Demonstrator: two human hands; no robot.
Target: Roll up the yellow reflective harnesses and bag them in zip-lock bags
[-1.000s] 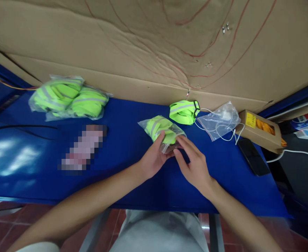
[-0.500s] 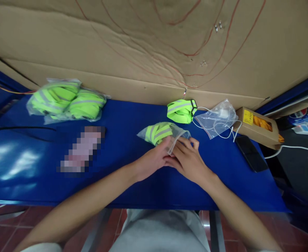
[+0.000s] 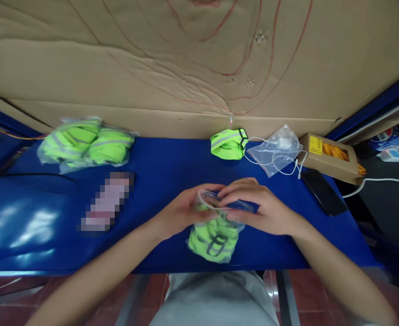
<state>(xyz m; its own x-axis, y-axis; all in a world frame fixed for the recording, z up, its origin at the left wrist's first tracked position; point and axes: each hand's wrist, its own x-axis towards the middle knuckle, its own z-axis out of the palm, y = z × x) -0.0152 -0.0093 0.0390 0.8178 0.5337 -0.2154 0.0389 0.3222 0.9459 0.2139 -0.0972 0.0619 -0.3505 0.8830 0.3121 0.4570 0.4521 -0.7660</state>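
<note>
A clear plastic bag with a neon-green reflective band (image 3: pixel 214 240) inside hangs upright above the front edge of the blue table (image 3: pixel 158 158). My left hand (image 3: pixel 182 210) pinches the bag's open top on the left. My right hand (image 3: pixel 260 208) pinches the same top edge on the right, fingers curled over it. A loose folded neon-green band (image 3: pixel 228 144) lies at the back of the table, beyond my hands.
A pile of bagged green bands (image 3: pixel 84 144) sits at the back left. A clear bag with a white cable (image 3: pixel 277 151), a brown cardboard box (image 3: pixel 331 156) and a black phone (image 3: pixel 319 192) lie at the right. A cardboard sheet (image 3: pixel 185 59) stands behind the table.
The bag lay flat on the table with my hands at its mouth; now both hands have lifted it toward me and it hangs upright from its top.
</note>
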